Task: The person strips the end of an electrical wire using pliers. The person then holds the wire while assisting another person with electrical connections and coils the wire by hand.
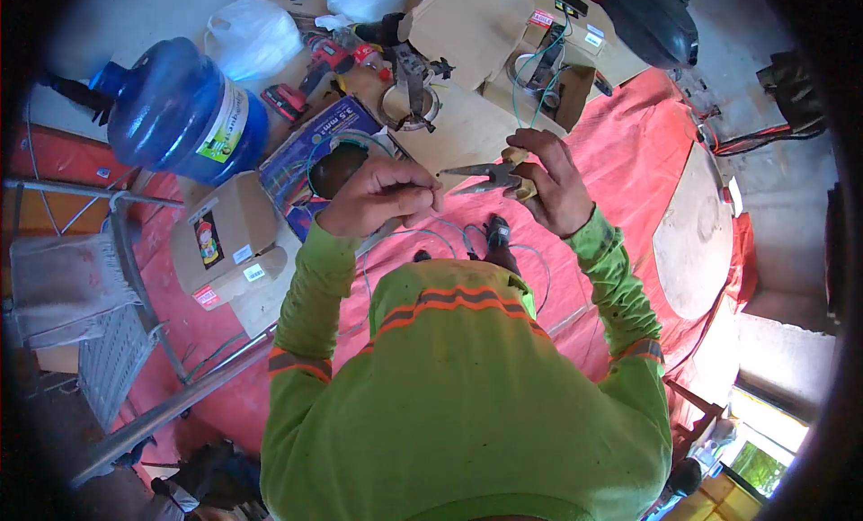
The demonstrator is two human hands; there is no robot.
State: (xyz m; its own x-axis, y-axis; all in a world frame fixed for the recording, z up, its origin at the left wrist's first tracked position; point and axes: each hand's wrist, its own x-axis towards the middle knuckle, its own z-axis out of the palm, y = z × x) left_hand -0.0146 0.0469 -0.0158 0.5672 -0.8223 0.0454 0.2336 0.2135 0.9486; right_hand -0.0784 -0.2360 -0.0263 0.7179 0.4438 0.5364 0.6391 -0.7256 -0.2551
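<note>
My right hand (559,187) is wrapped round the yellowish handles of a pair of pliers (493,175). The jaws are spread apart and point left, close to the fingertips of my left hand (382,197). Thumb and fingers of the left hand are pinched together; what lies between them is too small to make out. A thin wire loop (310,166) shows just behind that hand, in front of a blue printed box (346,116). More thin wire (538,251) curls over the red floor sheet below, around my shoes (497,233).
Ahead stand an opened cardboard box (575,103) with green wires, a round metal fixture (409,106) and a red power drill (328,53). To the left are a blue water jug (189,112), another cardboard box (225,238) and a metal scaffold tube (180,422). Red sheeting (620,152) covers the floor.
</note>
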